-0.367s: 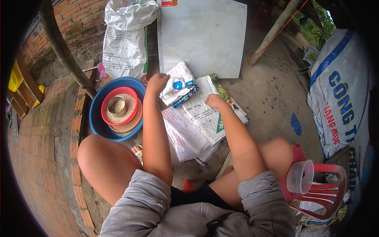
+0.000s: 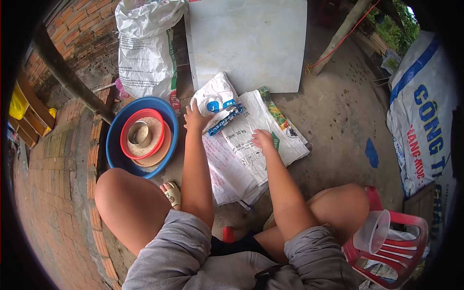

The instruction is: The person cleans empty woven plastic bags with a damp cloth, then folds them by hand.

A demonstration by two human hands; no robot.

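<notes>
Red basin (image 2: 145, 114) with grain (image 2: 154, 128) and cup (image 2: 139, 143) inside blue tub (image 2: 114, 130), left hand (image 2: 195, 117), right hand (image 2: 262, 139), both grips wide, near sacks (image 2: 252, 116)

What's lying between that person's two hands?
In the head view, from left hand to right hand: the blue-printed end of a folded sack, then a flat white sack marked "50 kg".

Spread left grip (image 2: 195, 117) at the edge of a folded white woven sack with blue print (image 2: 220, 89)

The right grip (image 2: 262, 140), fingers loosely extended, is over a flat white sack with black lettering (image 2: 256, 118); contact is unclear. Left of the left grip, a round blue plastic basin (image 2: 111, 147) holds a smaller round red one.
</notes>
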